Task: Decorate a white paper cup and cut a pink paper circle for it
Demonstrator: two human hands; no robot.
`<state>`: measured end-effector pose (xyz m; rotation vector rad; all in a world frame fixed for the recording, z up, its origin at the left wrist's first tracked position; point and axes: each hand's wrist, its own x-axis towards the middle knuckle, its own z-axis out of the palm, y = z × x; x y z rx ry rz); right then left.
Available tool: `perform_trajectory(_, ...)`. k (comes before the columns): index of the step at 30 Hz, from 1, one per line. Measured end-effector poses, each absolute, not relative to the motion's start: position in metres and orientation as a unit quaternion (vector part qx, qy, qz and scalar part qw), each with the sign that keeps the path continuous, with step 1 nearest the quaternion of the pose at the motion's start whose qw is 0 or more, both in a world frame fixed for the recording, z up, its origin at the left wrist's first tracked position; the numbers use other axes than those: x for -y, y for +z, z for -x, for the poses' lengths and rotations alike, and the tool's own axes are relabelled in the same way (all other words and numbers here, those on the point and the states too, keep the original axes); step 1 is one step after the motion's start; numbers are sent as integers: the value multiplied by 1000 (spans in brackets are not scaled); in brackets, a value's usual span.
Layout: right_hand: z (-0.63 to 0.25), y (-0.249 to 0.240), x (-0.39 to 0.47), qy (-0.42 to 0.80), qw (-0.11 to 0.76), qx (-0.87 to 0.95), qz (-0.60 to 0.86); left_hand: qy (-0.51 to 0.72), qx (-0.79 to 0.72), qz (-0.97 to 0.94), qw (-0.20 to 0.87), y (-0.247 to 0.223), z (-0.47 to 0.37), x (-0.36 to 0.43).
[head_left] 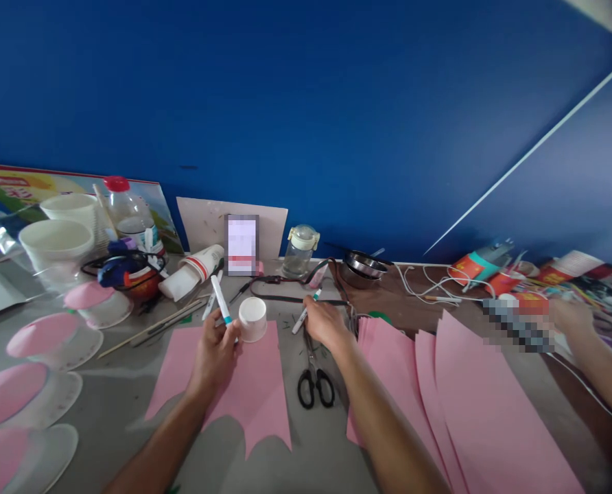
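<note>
In my left hand (pixel 214 353) is a white marker (pixel 221 302) with a teal band, its upper end pointing up and away. My right hand (pixel 326 322), fingers closed together, is on a second white marker (pixel 300 321) with a teal end, low over the table. Close beside my left fingers a small white paper cup (pixel 253 320) sits on a pink paper sheet (pixel 254 398) with scalloped cut-outs along its near edge. Black-handled scissors (pixel 315 389) lie just below my right hand; their blades are partly hidden.
Pink sheets (pixel 491 412) are stacked at right. Several pink-and-white cut cups (pixel 53 339) line the left side. Behind stand a phone (pixel 242 247), a lidded glass jar (pixel 300 254) and metal bowls (pixel 363 267). Another person's hand (pixel 576 322) is at far right, near cables.
</note>
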<state>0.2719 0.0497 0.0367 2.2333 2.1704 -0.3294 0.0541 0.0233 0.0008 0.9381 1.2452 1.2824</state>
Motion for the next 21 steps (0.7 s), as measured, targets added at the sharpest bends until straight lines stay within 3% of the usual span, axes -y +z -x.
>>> perform_trajectory(9, -266, 45, -50, -109, -87, -697, -704, 560, -508, -377, 535, 3, -55, -25)
perform_trajectory(21, -250, 78, -27, -258, -371, -699, -554, 591, -512, -442, 439, 0, -48, -25)
